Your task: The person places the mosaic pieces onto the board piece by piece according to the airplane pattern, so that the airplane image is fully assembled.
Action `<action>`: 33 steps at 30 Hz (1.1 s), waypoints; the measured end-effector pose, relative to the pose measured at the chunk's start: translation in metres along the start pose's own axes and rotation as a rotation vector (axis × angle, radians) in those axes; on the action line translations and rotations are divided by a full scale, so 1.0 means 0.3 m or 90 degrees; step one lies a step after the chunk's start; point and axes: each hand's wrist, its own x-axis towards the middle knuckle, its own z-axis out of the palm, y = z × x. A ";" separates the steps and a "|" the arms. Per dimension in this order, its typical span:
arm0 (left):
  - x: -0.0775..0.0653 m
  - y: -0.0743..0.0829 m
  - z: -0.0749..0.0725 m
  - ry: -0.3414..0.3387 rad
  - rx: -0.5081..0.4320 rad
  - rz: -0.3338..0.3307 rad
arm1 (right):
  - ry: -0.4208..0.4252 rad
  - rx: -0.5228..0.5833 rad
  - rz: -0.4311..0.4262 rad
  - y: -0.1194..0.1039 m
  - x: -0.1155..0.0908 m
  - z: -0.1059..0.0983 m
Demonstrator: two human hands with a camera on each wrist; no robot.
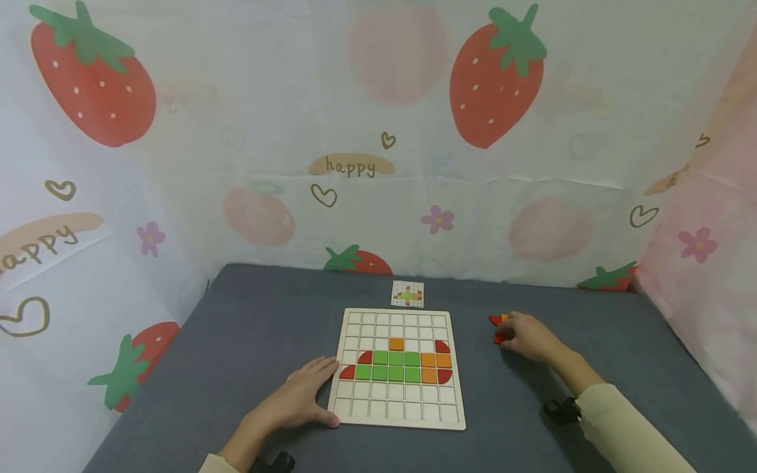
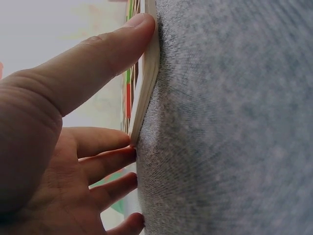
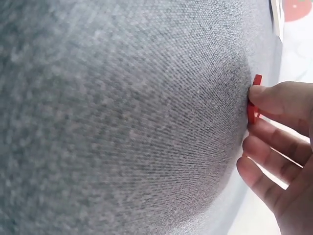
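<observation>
My left hand [image 1: 301, 394] rests at the left edge of a square wooden grid board [image 1: 402, 412], fingers spread, thumb on its rim near the lower-left corner. In the left wrist view, the thumb and index fingertips touch the board's edge [image 2: 145, 93]. Green squares [image 1: 396, 366], orange squares [image 1: 428, 375] and red quarter-round pieces [image 1: 347, 372] fill part of the grid. To the board's right, my right hand [image 1: 529, 336] pinches a red piece [image 3: 252, 112] between thumb and index finger, low at the cloth. Another red piece [image 1: 495, 320] and an orange one [image 1: 504, 318] lie beside those fingers, partly hidden.
A small pattern card [image 1: 407, 293] with a coloured grid picture lies behind the board. Dark grey cloth [image 1: 284, 315] covers the table. Behind it hangs a white curtain [image 1: 266, 131] printed with strawberries and hearts; a pink curtain [image 1: 710, 295] is at the right.
</observation>
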 end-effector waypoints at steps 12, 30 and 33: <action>-0.001 0.004 -0.002 -0.004 0.005 -0.004 | -0.003 -0.001 0.009 -0.011 0.003 -0.007; 0.001 -0.004 0.002 0.000 0.002 0.000 | 0.034 -0.016 -0.030 -0.072 0.038 -0.026; 0.001 -0.005 0.004 0.000 0.002 -0.001 | 0.036 -0.017 -0.041 -0.086 0.047 -0.027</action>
